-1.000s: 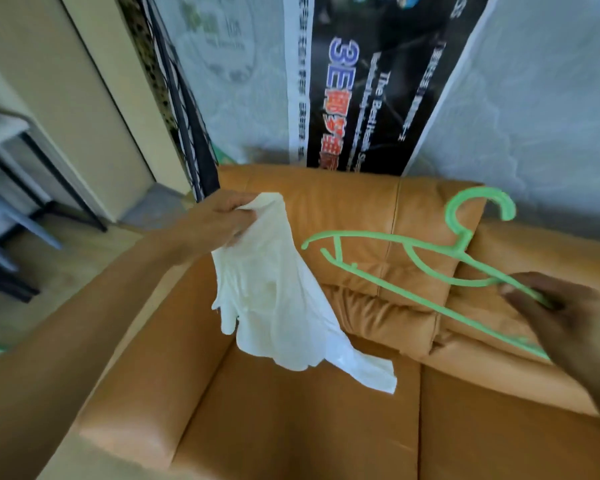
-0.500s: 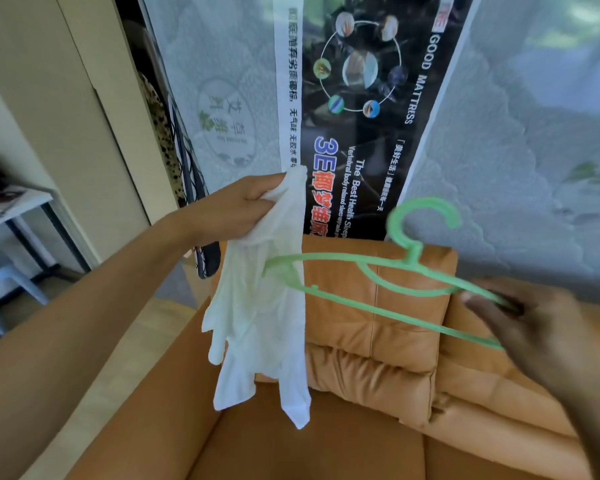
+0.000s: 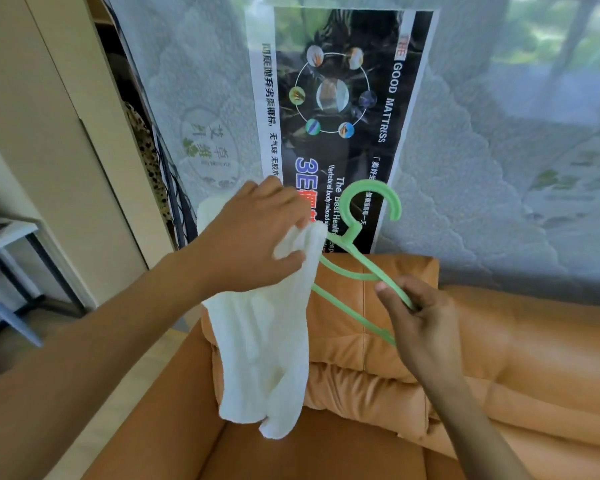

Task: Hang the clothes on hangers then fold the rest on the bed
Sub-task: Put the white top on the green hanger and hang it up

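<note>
White garment (image 3: pixel 267 341) held up above an orange sofa (image 3: pixel 534 358), its top bunched in the gripping fingers of the left hand (image 3: pixel 257 237) and the rest hanging free. One arm of a green hanger (image 3: pixel 353 233) passes behind or into the cloth; which cannot be told. The right hand (image 3: pixel 420 323) grips the hanger's other end, fingers curled round it. Step in hand, by judgement: fitting the hanger into the garment. The next move calls for finding the neck opening and feeding that arm through. Behind, a wrapped mattress (image 3: pixel 482 150) bears a label (image 3: pixel 333 98) reading "THE GOOD MATTRESS", "3E" and "The Best Health", beside Chinese text.
</note>
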